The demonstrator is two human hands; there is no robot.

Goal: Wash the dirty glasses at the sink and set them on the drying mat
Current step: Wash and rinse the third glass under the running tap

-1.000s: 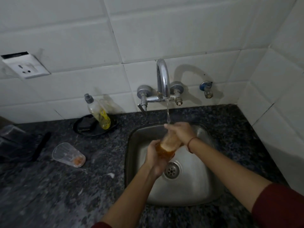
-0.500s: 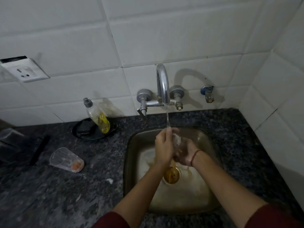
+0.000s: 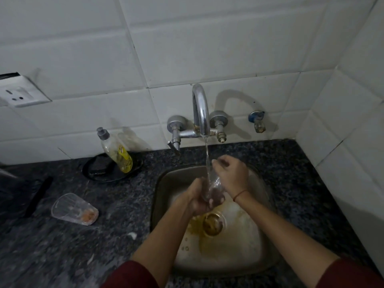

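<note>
Across the upper half of the frame runs a white tiled wall, which turns a corner at the right edge. Below it, a dark speckled stone counter fills the lower half. A square steel sink is set into the counter at lower centre, its floor stained yellow-brown round the round metal drain.

Two forearms in dark red sleeves reach up from the bottom edge and meet over the basin. At centre, a curved chrome tap on the wall pours a thin stream of water down between the hands.

The left hand has its fingers wrapped round the lower part of a clear drinking glass. The right hand, with a red thread at the wrist, has its fingers bent over the upper part near the rim. The glass is tilted above the drain, and the stream touches it.

At left of centre, a second clear glass with orange residue in its base lies on its side on the counter, well apart from the sink. Above it, a clear bottle of yellow dish soap with a grey cap leans in a round black dish against the wall. A white wall socket sits at the far left, and a small blue-capped wall valve is right of the tap.
</note>
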